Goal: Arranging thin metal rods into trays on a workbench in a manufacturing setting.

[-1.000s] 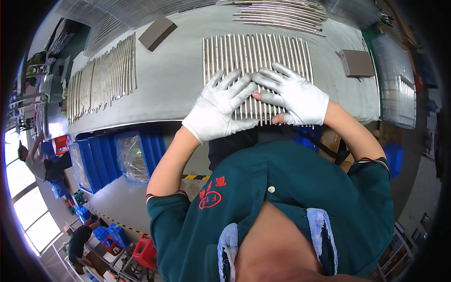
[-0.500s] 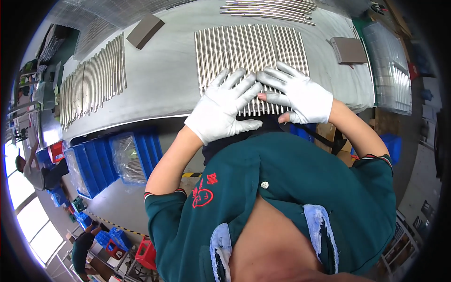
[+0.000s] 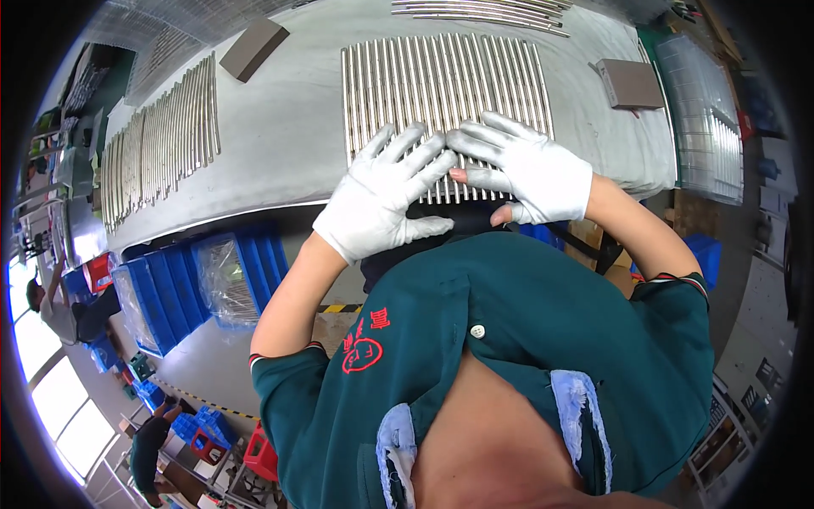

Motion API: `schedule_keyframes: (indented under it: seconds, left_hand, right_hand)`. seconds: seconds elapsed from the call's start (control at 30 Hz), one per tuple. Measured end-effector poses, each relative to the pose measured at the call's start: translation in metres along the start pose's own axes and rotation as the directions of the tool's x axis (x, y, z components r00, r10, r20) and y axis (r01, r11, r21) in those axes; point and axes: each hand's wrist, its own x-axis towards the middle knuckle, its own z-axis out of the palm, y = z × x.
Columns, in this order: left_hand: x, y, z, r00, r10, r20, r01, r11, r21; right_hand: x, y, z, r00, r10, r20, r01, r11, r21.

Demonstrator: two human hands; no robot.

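Pressing flat on a row of slim metal rods (image 3: 441, 76), both gloved hands lie at the near end of the batch, on the grey surface (image 3: 288, 136) just ahead of the person's chest. The left hand (image 3: 381, 199) has its fingers spread apart across the rod ends, thumb stretched along the near edge; the right hand (image 3: 530, 170) lies beside it, fingers also apart and pointing left, their tips touching the left hand's fingers. Neither hand is clamped on anything; they only rest on top.

To do this well, I judge, the palms should stay level and push evenly, so the rods remain side by side with their ends in line, none riding over its neighbour.

A second row of rods (image 3: 161, 140) lies well apart to the left, and a loose bundle (image 3: 479, 13) lies at the far edge. Two flat brown blocks sit on the surface, one far left (image 3: 254, 47) and one far right (image 3: 632, 83). A clear ribbed tray (image 3: 699, 110) stands at the right end. Blue plastic bins (image 3: 170, 284), one lined with a clear bag, are stacked below the near left edge.
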Motion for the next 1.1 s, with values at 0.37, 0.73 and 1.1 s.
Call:
schedule_keyframes:
  seconds: [0.37,0.73,1.1]
  left_hand:
    - [-0.012,-0.005,-0.004,1.0,-0.023,0.006,0.023,1.0,0.013]
    - [0.012,0.015,0.012,0.994,0.09,-0.056,-0.095,0.991,-0.097]
    - [-0.014,0.006,-0.007,0.998,-0.011,0.065,0.011,1.0,-0.003]
  right_hand:
    - [0.012,-0.005,0.0,1.0,-0.004,-0.024,0.004,1.0,0.021]
    - [-0.029,-0.011,-0.016,0.996,0.067,0.061,-0.068,0.997,0.021]
    - [0.005,-0.009,0.0,0.998,-0.053,-0.041,0.055,0.997,0.051]
